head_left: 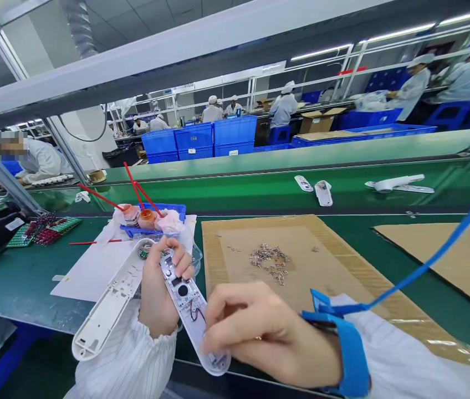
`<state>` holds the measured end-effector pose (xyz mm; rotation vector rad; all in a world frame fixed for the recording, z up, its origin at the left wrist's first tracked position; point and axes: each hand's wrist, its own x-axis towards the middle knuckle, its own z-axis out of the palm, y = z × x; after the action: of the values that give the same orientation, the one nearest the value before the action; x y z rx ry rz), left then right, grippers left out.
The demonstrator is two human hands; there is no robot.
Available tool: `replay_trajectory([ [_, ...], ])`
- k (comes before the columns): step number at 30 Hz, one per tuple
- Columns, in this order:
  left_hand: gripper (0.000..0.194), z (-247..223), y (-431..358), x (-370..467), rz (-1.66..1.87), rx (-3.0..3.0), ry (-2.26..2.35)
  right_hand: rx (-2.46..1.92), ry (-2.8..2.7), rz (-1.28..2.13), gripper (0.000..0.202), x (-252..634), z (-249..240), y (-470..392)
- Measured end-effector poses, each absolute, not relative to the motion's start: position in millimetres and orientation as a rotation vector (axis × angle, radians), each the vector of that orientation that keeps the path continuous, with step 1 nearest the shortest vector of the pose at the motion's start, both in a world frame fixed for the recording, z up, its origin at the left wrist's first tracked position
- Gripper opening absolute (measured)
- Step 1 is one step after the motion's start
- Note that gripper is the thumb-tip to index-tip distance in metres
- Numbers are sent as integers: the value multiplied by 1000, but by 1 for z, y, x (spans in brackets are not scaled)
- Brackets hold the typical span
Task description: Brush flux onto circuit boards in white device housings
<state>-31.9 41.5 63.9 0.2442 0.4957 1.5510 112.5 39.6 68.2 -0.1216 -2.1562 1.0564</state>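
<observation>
My left hand (158,296) is wrapped around the upper end of a long white plastic housing half (191,328) with a circuit board, a round black part and thin red and black wires inside. A second, open housing half (108,313) leans out to the left behind that hand, with a small green board at its top. My right hand (260,330), wearing a blue wrist strap (353,354), is over the lower end of the housing. Its thumb and index finger are pinched together; whatever they hold is hidden. Small metal pieces (270,260) lie scattered on cardboard (222,230) beyond.
A blue tray (180,211) with small jars (147,219) and red sticks stands on white paper (85,271). Circuit boards (46,230) lie left. White housing parts (323,193) rest on the green conveyor belt (239,194). A blue cord (434,252) runs off right. People work beyond.
</observation>
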Motion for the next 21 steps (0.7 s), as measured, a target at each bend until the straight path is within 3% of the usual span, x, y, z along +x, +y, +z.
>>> replay_trajectory([
  [11, 29, 60, 47, -29, 1523, 157, 501, -401, -2188, 733, 15, 131, 60, 38],
  [17, 13, 45, 37, -15, 1257, 784, 852, -523, -1926, 911, 13, 131, 69, 48],
  [21, 16, 33, 45, -13, 1552, 1110, 1112, -608, -1888, 1122, 10, 130, 66, 35],
])
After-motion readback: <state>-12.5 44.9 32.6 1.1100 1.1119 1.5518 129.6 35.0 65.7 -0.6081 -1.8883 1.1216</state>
